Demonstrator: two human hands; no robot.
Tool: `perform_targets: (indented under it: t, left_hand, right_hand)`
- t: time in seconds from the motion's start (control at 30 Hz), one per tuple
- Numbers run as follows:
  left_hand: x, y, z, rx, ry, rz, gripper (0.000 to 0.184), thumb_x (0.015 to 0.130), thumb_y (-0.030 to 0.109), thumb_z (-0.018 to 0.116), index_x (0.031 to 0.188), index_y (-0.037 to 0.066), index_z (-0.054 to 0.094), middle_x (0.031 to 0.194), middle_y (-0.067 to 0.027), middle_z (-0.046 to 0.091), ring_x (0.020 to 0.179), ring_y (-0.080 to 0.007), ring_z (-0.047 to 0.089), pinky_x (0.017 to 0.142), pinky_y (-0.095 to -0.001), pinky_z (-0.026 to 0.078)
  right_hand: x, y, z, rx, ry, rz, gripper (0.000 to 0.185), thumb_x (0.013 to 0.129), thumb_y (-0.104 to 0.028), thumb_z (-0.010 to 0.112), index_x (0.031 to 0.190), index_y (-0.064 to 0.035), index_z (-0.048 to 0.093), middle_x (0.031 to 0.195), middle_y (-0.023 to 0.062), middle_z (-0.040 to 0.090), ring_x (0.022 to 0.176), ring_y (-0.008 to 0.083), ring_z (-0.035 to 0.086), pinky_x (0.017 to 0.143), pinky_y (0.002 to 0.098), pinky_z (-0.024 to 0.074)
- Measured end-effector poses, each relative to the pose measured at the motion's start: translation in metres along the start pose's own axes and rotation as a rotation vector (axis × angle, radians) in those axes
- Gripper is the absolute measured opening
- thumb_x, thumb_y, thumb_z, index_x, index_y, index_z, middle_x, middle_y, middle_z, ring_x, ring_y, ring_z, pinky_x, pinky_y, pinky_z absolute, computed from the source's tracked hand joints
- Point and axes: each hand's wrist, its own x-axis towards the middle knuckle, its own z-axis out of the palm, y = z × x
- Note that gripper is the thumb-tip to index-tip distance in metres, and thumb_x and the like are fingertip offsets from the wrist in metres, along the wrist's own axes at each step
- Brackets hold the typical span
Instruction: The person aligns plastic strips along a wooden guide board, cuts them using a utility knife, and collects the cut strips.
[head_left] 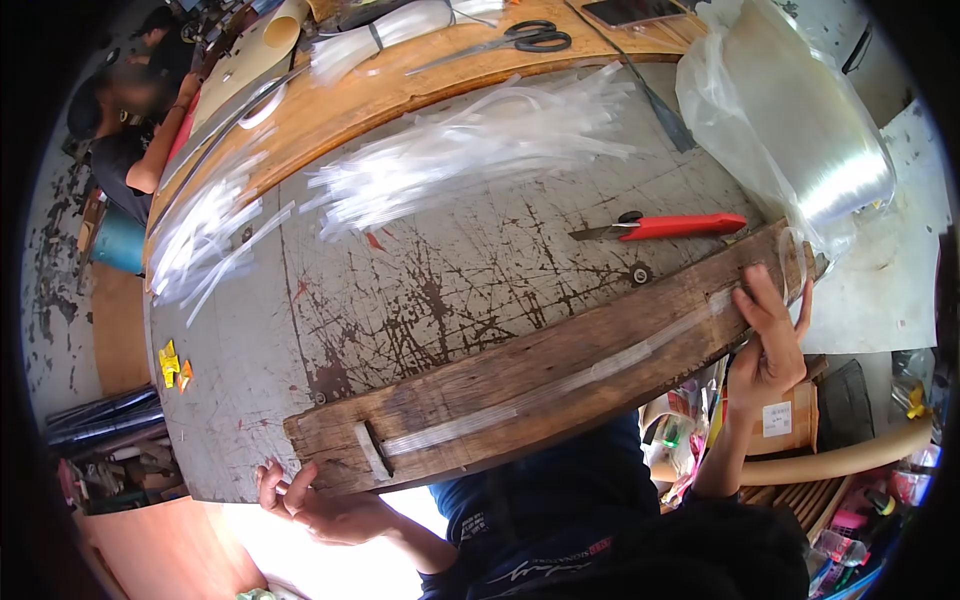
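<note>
A worn wooden plank (470, 390) lies slanted along the near table edge, with clear plastic strips (560, 382) running lengthwise on it. A short metal crosspiece (374, 450) stands near its left end. My left hand (335, 512) is at the plank's left front corner, fingers apart and slightly curled, with the fingertips at the wood's edge. At the opposite end, my right hand (770, 340) has its fingers spread, some touching the plank beside the strips. Past the plank lies a red-handled cutter (685, 226), its blade pointing left.
Piles of clear strips (430, 160) cover the far tabletop (420, 280), near scissors (500, 44) and a tied bundle (400, 35). A plastic-wrapped clear roll (830, 130) stands at right. Yellow wrappers (169, 362) lie left. Another person (125, 140) works at far left.
</note>
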Motion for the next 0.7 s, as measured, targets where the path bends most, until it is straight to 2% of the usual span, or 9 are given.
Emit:
perform_targets:
  t: [0.07, 0.1, 0.2, 0.23, 0.3, 0.47, 0.57, 0.63, 0.7]
  left_hand:
    - [0.000, 0.000, 0.000, -0.007, 0.004, -0.010, 0.051, 0.086, 0.034, 0.025, 0.070, -0.001, 0.058, 0.097, -0.0144, 0.047, 0.108, -0.0285, 0.041, 0.098, -0.0490, 0.028]
    - [-0.001, 0.000, 0.000, -0.019, 0.002, -0.021, 0.051, 0.086, 0.034, 0.025, 0.070, -0.001, 0.058, 0.097, -0.0141, 0.047, 0.109, -0.0286, 0.040, 0.098, -0.0491, 0.028]
    - [-0.001, 0.000, 0.001, -0.049, 0.003, -0.025, 0.050, 0.086, 0.034, 0.025, 0.070, -0.001, 0.058, 0.096, -0.0137, 0.047, 0.110, -0.0290, 0.040, 0.098, -0.0495, 0.028]
    - [-0.002, -0.001, 0.000, -0.050, 0.002, -0.024, 0.050, 0.086, 0.034, 0.025, 0.070, -0.001, 0.058, 0.096, -0.0137, 0.047, 0.110, -0.0290, 0.040, 0.098, -0.0495, 0.028]
    - [-0.002, -0.006, -0.002, -0.071, -0.010, 0.016, 0.050, 0.086, 0.034, 0.025, 0.071, -0.001, 0.058, 0.096, -0.0133, 0.046, 0.110, -0.0299, 0.039, 0.098, -0.0497, 0.028]
    - [-0.002, -0.001, 0.001, -0.046, 0.010, 0.006, 0.050, 0.087, 0.033, 0.026, 0.069, -0.002, 0.058, 0.094, -0.0136, 0.047, 0.108, -0.0299, 0.041, 0.098, -0.0496, 0.027]
    - [-0.001, 0.000, 0.003, -0.074, 0.026, 0.000, 0.050, 0.087, 0.032, 0.027, 0.068, -0.003, 0.058, 0.093, -0.0136, 0.048, 0.107, -0.0295, 0.042, 0.098, -0.0493, 0.027]
    - [-0.001, 0.000, 0.001, -0.078, 0.019, -0.008, 0.050, 0.088, 0.031, 0.028, 0.067, -0.003, 0.058, 0.093, -0.0136, 0.048, 0.106, -0.0293, 0.042, 0.098, -0.0491, 0.027]
    - [-0.001, -0.001, 0.001, -0.104, 0.013, 0.002, 0.048, 0.088, 0.029, 0.030, 0.069, -0.004, 0.059, 0.094, -0.0133, 0.048, 0.106, -0.0284, 0.042, 0.097, -0.0487, 0.028]
  right_hand:
    - [-0.002, -0.005, 0.000, -0.152, 0.030, 0.084, 0.038, 0.059, 0.001, 0.042, 0.088, -0.0037, 0.066, 0.100, 0.0127, 0.062, 0.099, 0.0250, 0.058, 0.102, 0.0488, 0.0176]
    - [-0.003, -0.011, 0.001, -0.151, 0.031, 0.083, 0.038, 0.059, 0.001, 0.042, 0.088, -0.0037, 0.066, 0.100, 0.0127, 0.062, 0.099, 0.0250, 0.058, 0.102, 0.0488, 0.0176]
    - [-0.010, -0.037, 0.005, -0.079, -0.018, 0.045, 0.043, 0.062, -0.001, 0.043, 0.099, -0.0094, 0.064, 0.120, 0.0172, 0.049, 0.113, 0.0319, 0.045, 0.101, 0.0489, 0.0198]
    - [-0.013, -0.043, 0.003, -0.080, -0.017, 0.046, 0.043, 0.062, -0.001, 0.043, 0.099, -0.0094, 0.064, 0.120, 0.0172, 0.049, 0.113, 0.0319, 0.045, 0.101, 0.0489, 0.0198]
    - [-0.016, -0.050, -0.002, -0.125, -0.253, -0.125, 0.041, 0.066, -0.002, 0.042, 0.099, -0.0120, 0.064, 0.119, 0.0167, 0.049, 0.114, 0.0328, 0.043, 0.101, 0.0508, 0.0188]
    - [-0.004, -0.056, -0.007, -0.129, -0.231, -0.084, 0.037, 0.070, -0.001, 0.042, 0.095, -0.0150, 0.065, 0.117, 0.0123, 0.051, 0.114, 0.0333, 0.041, 0.100, 0.0535, 0.0179]
    - [0.022, -0.053, -0.010, -0.106, -0.274, -0.149, 0.034, 0.073, -0.001, 0.043, 0.095, -0.0147, 0.064, 0.115, 0.0089, 0.052, 0.111, 0.0295, 0.044, 0.100, 0.0520, 0.0189]
    - [0.050, -0.044, -0.004, -0.160, -0.271, -0.085, 0.027, 0.076, -0.002, 0.047, 0.095, -0.0124, 0.063, 0.108, 0.0093, 0.055, 0.101, 0.0274, 0.051, 0.099, 0.0497, 0.0237]
    - [0.074, -0.026, 0.012, -0.172, -0.382, -0.073, 0.021, 0.076, -0.006, 0.054, 0.095, -0.0096, 0.061, 0.100, 0.0116, 0.057, 0.092, 0.0289, 0.054, 0.096, 0.0470, 0.0286]
